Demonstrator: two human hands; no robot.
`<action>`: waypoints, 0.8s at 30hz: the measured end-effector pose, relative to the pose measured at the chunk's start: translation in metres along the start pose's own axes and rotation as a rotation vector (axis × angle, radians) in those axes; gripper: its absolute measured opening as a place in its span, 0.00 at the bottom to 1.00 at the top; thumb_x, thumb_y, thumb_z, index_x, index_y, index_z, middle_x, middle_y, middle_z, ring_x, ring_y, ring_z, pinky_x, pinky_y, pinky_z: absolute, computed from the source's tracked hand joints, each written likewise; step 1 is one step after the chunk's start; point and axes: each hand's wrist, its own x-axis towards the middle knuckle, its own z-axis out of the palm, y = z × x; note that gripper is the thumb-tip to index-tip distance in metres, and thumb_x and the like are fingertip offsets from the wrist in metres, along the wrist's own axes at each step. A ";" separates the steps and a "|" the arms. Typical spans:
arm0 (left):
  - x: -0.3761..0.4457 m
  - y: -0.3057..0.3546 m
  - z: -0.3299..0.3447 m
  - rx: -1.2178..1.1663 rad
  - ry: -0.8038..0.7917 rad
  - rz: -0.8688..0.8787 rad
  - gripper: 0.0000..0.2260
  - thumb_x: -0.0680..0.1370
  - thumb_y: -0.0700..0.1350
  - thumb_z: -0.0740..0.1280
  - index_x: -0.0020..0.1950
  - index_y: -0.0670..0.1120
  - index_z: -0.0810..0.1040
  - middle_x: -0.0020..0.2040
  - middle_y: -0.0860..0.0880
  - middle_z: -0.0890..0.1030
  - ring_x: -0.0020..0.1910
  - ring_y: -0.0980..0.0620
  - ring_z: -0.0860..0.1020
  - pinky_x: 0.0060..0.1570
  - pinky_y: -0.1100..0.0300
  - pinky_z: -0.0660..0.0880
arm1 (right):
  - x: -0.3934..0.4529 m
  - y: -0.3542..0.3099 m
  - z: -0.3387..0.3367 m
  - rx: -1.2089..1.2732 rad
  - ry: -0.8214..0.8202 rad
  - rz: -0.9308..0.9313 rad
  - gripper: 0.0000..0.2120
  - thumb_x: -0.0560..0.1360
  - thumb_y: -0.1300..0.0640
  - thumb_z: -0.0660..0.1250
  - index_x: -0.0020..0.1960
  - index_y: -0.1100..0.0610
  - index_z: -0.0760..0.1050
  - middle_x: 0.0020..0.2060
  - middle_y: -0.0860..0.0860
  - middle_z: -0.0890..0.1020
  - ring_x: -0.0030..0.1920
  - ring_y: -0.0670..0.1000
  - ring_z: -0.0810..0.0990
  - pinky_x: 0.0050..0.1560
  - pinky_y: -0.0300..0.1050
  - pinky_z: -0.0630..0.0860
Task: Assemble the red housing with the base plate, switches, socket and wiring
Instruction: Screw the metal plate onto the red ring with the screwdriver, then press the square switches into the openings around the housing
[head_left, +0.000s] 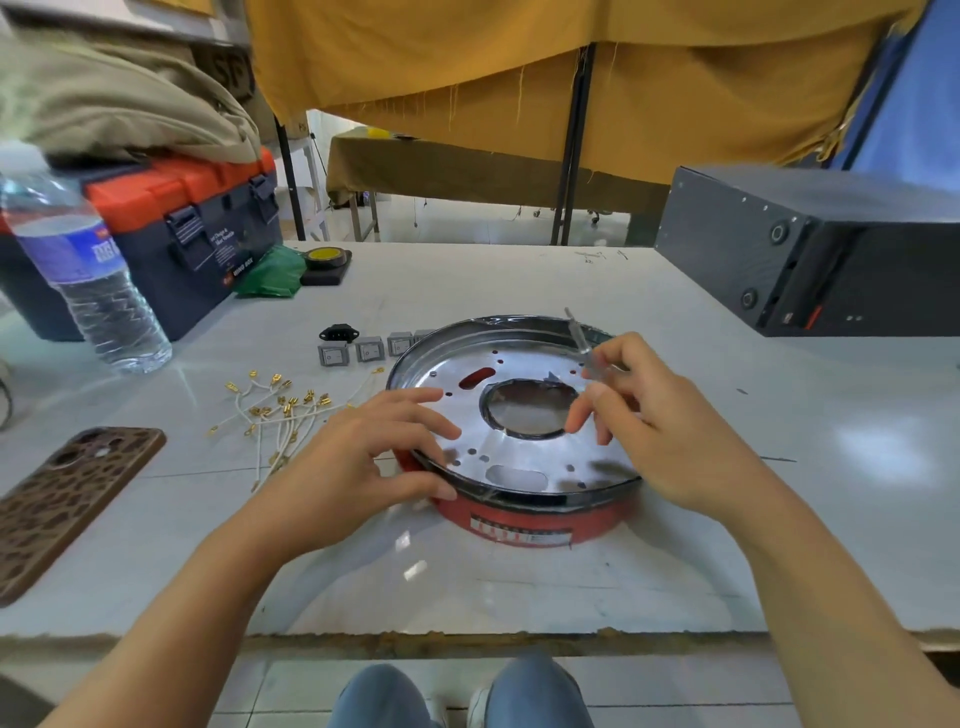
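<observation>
While the plate (524, 415) sits in the housing (524, 519) mid-table, left hand (363, 457) spreads fingers on its rim; right hand (654, 415) pinches a screwdriver (579, 338). Stiff, slick metal; likely best held by the rim.

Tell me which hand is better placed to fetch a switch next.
Probably the left hand: it rests open on the red housing rim, on the same side as the switches. The right hand already holds a screwdriver.
</observation>
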 end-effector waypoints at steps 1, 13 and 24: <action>0.000 0.000 0.000 -0.025 0.019 -0.004 0.08 0.67 0.55 0.69 0.40 0.52 0.82 0.53 0.61 0.80 0.67 0.66 0.67 0.63 0.69 0.66 | 0.000 -0.001 -0.001 0.002 0.067 -0.015 0.07 0.80 0.57 0.56 0.47 0.46 0.64 0.37 0.44 0.82 0.32 0.43 0.73 0.33 0.33 0.68; 0.022 0.016 -0.031 -0.438 0.292 -0.104 0.11 0.68 0.58 0.68 0.44 0.54 0.80 0.43 0.49 0.80 0.47 0.46 0.77 0.49 0.53 0.74 | 0.001 -0.013 -0.016 0.384 0.719 -0.057 0.11 0.79 0.57 0.59 0.42 0.54 0.77 0.22 0.43 0.68 0.24 0.41 0.66 0.24 0.28 0.63; 0.053 0.039 -0.060 -0.737 0.570 -0.261 0.08 0.77 0.44 0.65 0.39 0.45 0.77 0.27 0.52 0.78 0.24 0.56 0.75 0.26 0.67 0.72 | 0.005 0.000 -0.009 0.379 0.592 0.068 0.08 0.75 0.56 0.66 0.52 0.46 0.78 0.43 0.60 0.80 0.46 0.55 0.79 0.49 0.43 0.75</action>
